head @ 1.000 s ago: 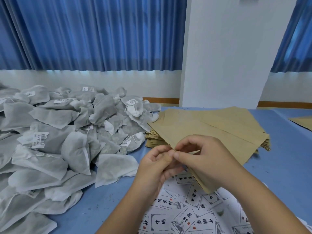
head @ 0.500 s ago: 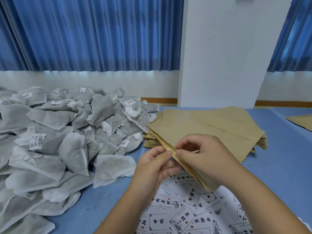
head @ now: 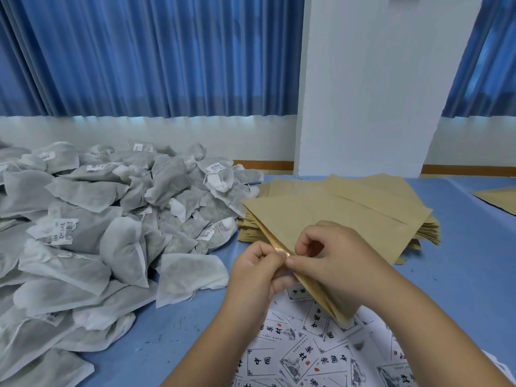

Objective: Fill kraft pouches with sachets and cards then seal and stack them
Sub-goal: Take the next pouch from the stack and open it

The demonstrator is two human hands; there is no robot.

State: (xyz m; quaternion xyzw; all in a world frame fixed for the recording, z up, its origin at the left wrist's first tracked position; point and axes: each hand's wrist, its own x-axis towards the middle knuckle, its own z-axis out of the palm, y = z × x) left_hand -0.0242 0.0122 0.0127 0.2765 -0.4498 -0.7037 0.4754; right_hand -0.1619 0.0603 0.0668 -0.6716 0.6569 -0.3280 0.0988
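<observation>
On the white cards strewn nearest us we read large black brush characters: 中 and 國 side by side on one, 藥 and 材 on its neighbours, together making 中國藥材 (the cards lie at all angles, so the characters turn every way). The grey sachets carry white barcode labels with a line of print beside the bars, but it is too small and blurred for us to read any digit.

- Head-worn wide-angle camera (the only view) looks forward and down across a blue table toward blue curtains.
- Close in: left hand and right hand fill the lower centre.
</observation>
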